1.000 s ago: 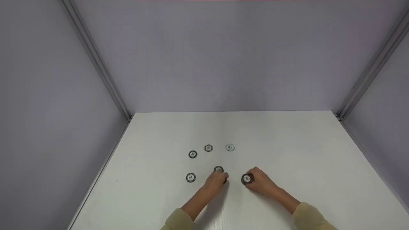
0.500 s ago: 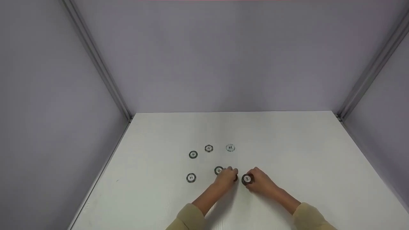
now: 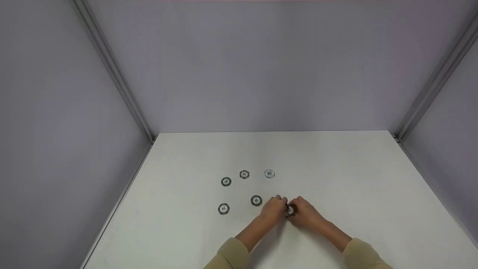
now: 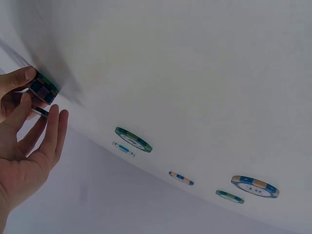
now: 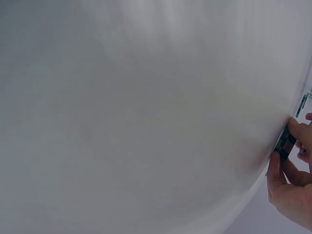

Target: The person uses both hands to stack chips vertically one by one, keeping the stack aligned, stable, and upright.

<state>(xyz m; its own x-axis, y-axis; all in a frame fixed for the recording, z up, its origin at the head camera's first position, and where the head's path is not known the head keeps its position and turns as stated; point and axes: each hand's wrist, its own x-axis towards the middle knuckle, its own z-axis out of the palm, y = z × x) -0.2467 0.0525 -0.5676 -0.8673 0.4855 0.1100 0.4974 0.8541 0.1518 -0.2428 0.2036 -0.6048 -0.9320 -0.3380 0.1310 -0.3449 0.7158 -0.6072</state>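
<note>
The left hand (image 3: 275, 207) pinches a single chip (image 4: 40, 111) close beside the chip stack (image 4: 44, 90); whether the two touch cannot be told. The right hand (image 3: 304, 213) grips the chip stack from its right side. With fingers crowded this tightly, a knock from the single chip could shift the upper layers, and a slackened right grip might let them skew. Left of the chip stack lies a green chip (image 3: 256, 200); farther left, three other chips (image 3: 223, 209); beyond it, slightly left, a white chip (image 3: 269, 173).
</note>
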